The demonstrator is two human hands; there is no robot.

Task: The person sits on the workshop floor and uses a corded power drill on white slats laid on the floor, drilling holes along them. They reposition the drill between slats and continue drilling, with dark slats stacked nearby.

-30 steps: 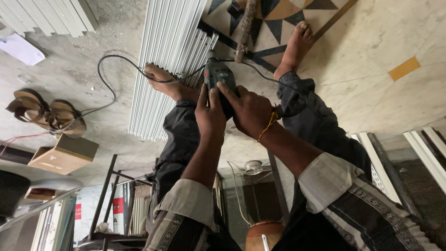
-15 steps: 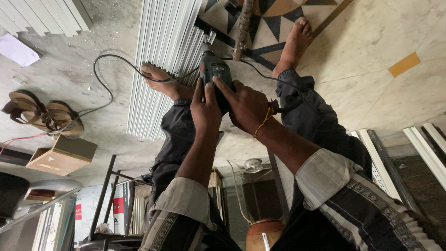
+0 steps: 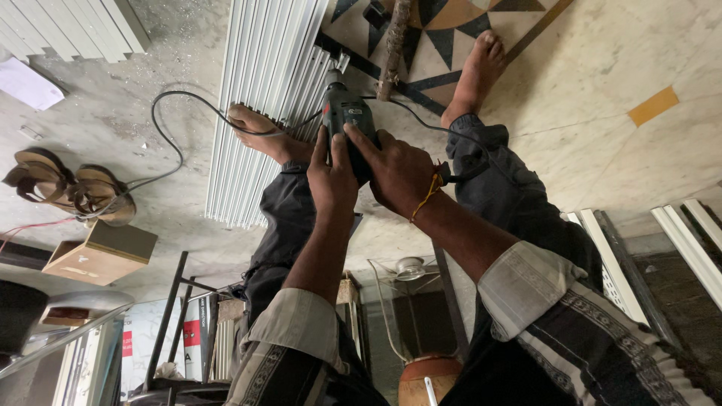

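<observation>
Gripped by both hands, a dark green drill [image 3: 347,120] with a black body is held near the middle of the view, its silver chuck pointed at the far end of a stack of white ribbed profiles [image 3: 259,90] lying on the floor [image 3: 602,90]. The left hand [image 3: 331,177] is closed around the left side of the drill's rear; the right hand [image 3: 395,173] is wrapped over its right side, with an orange thread seen at the wrist. One black cord [image 3: 173,150] is seen looping across the floor to the left, and a second stretch runs right from the drill over the knee.

Two bare feet are counted: the left foot [image 3: 259,131] is set on the near end of the profiles, the right foot [image 3: 477,75] on a patterned floor inlay. One wooden stick [image 3: 392,49] lies just beyond the drill. Two sandals [image 3: 64,184] rest at the far left, beside one small wooden box [image 3: 101,252]. More white strips [image 3: 662,248] are laid at the right.

The drill's bit and its contact point are hidden by the chuck and cannot be made out. The second stack of profiles [image 3: 68,26] at upper left is cut off by the edge, and the clutter along the bottom is hard to identify.
</observation>
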